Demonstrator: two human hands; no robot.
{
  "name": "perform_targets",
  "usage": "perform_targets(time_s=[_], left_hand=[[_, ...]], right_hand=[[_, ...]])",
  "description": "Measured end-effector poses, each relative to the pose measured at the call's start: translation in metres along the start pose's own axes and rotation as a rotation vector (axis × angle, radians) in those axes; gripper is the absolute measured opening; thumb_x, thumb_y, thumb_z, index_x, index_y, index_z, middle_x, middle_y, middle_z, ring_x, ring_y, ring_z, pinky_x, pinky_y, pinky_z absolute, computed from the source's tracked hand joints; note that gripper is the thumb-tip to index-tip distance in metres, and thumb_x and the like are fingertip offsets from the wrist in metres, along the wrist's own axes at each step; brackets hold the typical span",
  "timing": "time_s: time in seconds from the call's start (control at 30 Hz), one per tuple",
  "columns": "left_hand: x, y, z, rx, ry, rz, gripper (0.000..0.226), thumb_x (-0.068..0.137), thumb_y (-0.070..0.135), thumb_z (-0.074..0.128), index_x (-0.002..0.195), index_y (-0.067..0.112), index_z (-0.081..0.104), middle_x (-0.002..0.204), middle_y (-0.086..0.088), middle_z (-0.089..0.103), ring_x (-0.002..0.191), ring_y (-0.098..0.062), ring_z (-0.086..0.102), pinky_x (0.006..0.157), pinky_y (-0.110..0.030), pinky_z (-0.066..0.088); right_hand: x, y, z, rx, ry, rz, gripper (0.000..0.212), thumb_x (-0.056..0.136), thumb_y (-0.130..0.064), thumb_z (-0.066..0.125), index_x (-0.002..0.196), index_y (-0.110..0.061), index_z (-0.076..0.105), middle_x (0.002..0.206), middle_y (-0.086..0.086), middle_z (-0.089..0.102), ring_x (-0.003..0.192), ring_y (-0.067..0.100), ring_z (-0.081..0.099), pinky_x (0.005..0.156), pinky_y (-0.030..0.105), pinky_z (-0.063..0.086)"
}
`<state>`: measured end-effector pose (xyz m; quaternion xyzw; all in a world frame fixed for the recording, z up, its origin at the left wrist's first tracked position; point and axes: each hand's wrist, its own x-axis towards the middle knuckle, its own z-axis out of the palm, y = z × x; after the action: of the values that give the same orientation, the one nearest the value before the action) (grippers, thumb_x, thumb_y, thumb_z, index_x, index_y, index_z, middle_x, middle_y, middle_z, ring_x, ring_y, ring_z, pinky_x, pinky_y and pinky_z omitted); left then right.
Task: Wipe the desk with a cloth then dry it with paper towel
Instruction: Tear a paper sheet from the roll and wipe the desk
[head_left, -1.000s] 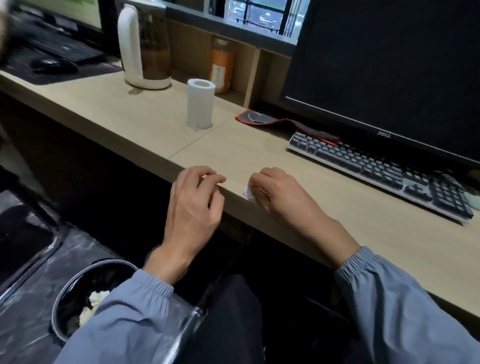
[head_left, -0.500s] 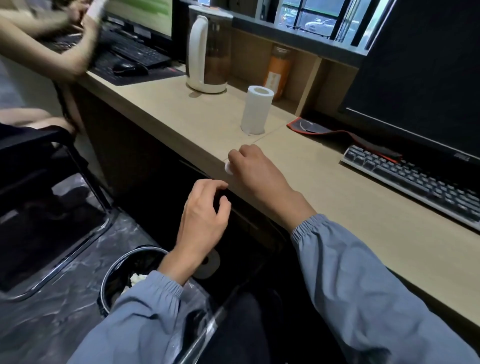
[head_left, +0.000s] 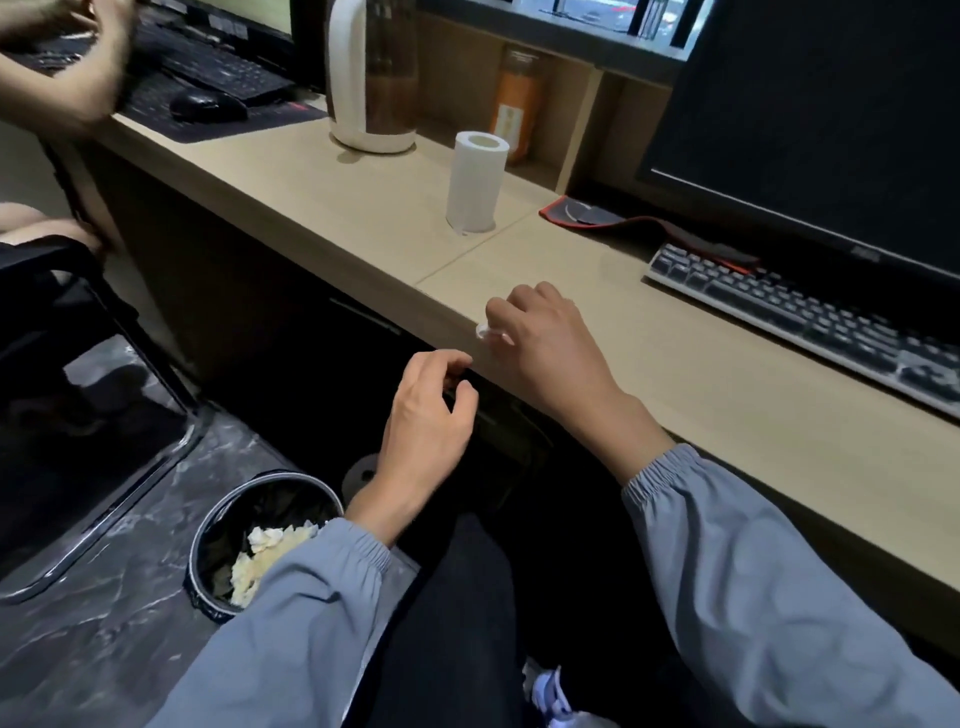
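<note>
Pinching a small white wad, likely paper towel, the right grip rests at the front edge of the tabletop. The left grip hangs loosely curled and empty just below that edge. The wad looks soft, light and easily torn, so keep it bunched under the fingertips.

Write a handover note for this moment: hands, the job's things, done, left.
Left hand: below the desk's front edge, fingers loosely curled, holds nothing.
Right hand: at the front edge of the desk, pinching a small white wad; cloth or paper, cannot tell.
Paper towel roll: upright on the desk, beyond the hands.
Bin: on the floor, crumpled white paper inside.
Done: unclear how much is wiped.
Left: probably finish drying, then bin the wad.
</note>
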<state>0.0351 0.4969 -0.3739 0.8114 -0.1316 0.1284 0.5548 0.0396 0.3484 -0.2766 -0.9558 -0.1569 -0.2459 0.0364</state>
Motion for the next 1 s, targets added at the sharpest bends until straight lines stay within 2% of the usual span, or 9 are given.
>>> perform_targets(time_s=[0.17,0.37,0.5,0.73,0.9,1.0], left_hand=[[-0.011,0.022,0.024,-0.042,-0.077,0.065,0.025,0.098,0.030,0.055,0.122,0.029,0.063,0.120,0.018,0.056,0.109,0.000,0.058,0.093,-0.024,0.051],[-0.052,0.055,0.075,-0.126,-0.215,0.166,0.022,0.099,0.027,0.055,0.118,0.032,0.063,0.117,0.021,0.056,0.106,0.000,0.061,0.088,-0.021,0.051],[-0.081,0.075,0.105,-0.171,-0.273,0.224,0.022,0.098,0.023,0.055,0.116,0.029,0.065,0.115,0.020,0.059,0.105,-0.005,0.063,0.086,-0.027,0.054],[-0.131,0.124,0.152,-0.282,-0.433,0.296,0.021,0.097,0.019,0.057,0.114,0.026,0.067,0.113,0.019,0.061,0.103,-0.006,0.063,0.086,-0.032,0.056],[-0.155,0.153,0.172,-0.292,-0.559,0.339,0.020,0.099,0.022,0.057,0.115,0.031,0.065,0.112,0.021,0.060,0.102,-0.005,0.062,0.086,-0.034,0.056],[-0.167,0.172,0.186,-0.281,-0.647,0.371,0.020,0.098,0.030,0.054,0.116,0.037,0.063,0.113,0.023,0.059,0.105,-0.002,0.061,0.087,-0.029,0.055]], right_hand=[[-0.047,0.020,-0.024,-0.077,0.008,0.036,0.015,0.095,-0.026,0.064,0.093,-0.011,0.064,0.090,0.008,0.062,0.086,0.031,0.050,0.067,0.042,0.040],[-0.141,0.056,-0.072,-0.187,0.035,0.140,0.016,0.096,-0.034,0.066,0.094,-0.017,0.064,0.093,0.001,0.062,0.088,0.026,0.049,0.068,0.040,0.038],[-0.201,0.078,-0.104,-0.248,0.007,0.230,0.017,0.096,-0.037,0.066,0.096,-0.021,0.066,0.098,-0.003,0.062,0.092,0.024,0.049,0.071,0.040,0.037],[-0.325,0.118,-0.171,-0.323,0.026,0.418,0.011,0.090,-0.027,0.073,0.094,-0.022,0.064,0.101,-0.006,0.061,0.092,0.019,0.044,0.072,0.035,0.028],[-0.392,0.137,-0.208,-0.356,0.031,0.604,0.020,0.083,-0.014,0.077,0.095,-0.024,0.064,0.103,-0.006,0.063,0.094,0.021,0.045,0.074,0.040,0.036],[-0.417,0.141,-0.221,-0.376,0.046,0.712,0.017,0.083,-0.014,0.079,0.092,-0.021,0.067,0.099,-0.004,0.065,0.093,0.024,0.048,0.074,0.042,0.040]])
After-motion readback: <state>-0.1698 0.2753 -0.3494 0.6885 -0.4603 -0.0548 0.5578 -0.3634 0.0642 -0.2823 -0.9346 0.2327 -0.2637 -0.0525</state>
